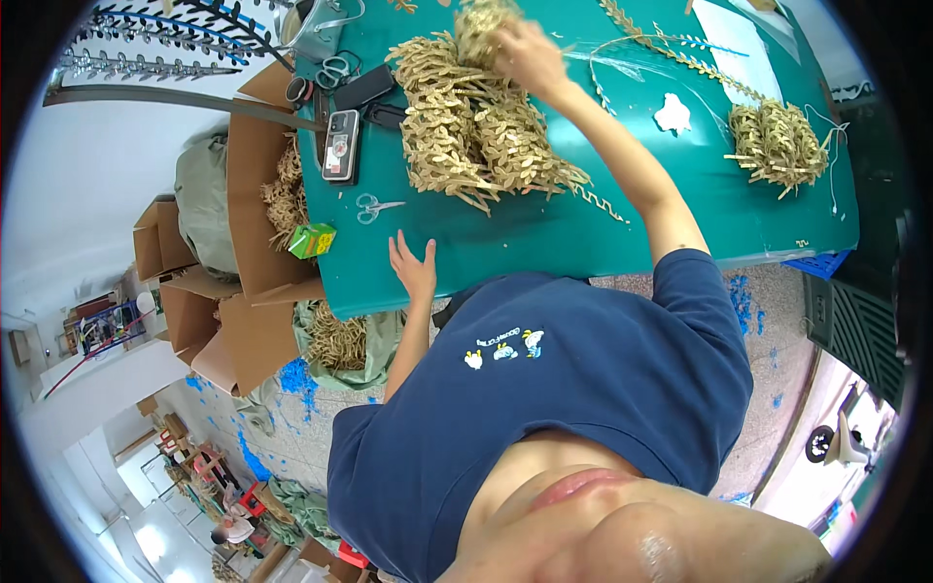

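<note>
My right hand [533, 63] reaches to the far side of the green table [466, 253], gripping a bunch of gold leaf garlands [476, 31]; motion blurs both, and some fingers are hidden. Just below lies a large pile of gold leaf garlands [471, 136], laid in two thick rows with loose ends at the lower right. Near the table's front edge rests my left hand [416, 270], empty, its fingers apart. Beyond its fingertips are small scissors [374, 208] with pale handles.
Left on the table are a phone [340, 146], a black case [364, 87], more scissors [332, 72] and a green-yellow box [312, 240]. To the right lie another gold leaf bundle [779, 143], a white piece [673, 114] and a long leaf strand [671, 49]. Cardboard boxes [248, 194] stand left.
</note>
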`<state>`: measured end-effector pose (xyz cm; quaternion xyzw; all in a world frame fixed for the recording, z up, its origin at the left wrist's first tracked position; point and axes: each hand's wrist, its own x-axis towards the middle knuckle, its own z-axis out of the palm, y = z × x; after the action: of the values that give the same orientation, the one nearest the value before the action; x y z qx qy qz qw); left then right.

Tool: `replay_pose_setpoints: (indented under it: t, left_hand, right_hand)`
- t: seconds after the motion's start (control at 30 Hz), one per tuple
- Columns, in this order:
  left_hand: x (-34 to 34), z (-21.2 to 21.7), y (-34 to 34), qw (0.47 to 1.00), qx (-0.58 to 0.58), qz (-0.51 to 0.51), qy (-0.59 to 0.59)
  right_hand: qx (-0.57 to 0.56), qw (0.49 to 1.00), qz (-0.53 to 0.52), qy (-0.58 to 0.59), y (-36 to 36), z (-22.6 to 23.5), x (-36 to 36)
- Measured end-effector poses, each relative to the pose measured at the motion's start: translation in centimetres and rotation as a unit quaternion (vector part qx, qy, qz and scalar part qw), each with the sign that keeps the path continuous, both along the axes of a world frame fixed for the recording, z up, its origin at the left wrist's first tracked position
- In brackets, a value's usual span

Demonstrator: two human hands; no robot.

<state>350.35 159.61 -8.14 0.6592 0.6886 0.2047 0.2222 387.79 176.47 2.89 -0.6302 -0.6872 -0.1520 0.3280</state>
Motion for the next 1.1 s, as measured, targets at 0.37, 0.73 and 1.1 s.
replay_pose_setpoints:
  t: [0.37, 0.73, 1.1]
  left_hand:
    - [-4.4, -1.8, -4.1, 0.997, 0.069, 0.014, -0.041]
    - [-9.4, -3.6, -10.8, 0.996, 0.066, -0.002, 0.051]
    - [-15.0, -4.9, -13.2, 0.991, -0.036, -0.070, 0.105]
  right_hand:
    - [-0.125, 0.975, 0.081, 0.164, -4.6, -1.3, -4.6]
    - [-0.185, 0.979, 0.059, 0.060, -9.4, 0.0, -11.3]
    - [-0.204, 0.963, 0.003, 0.176, -17.1, -0.6, -13.1]
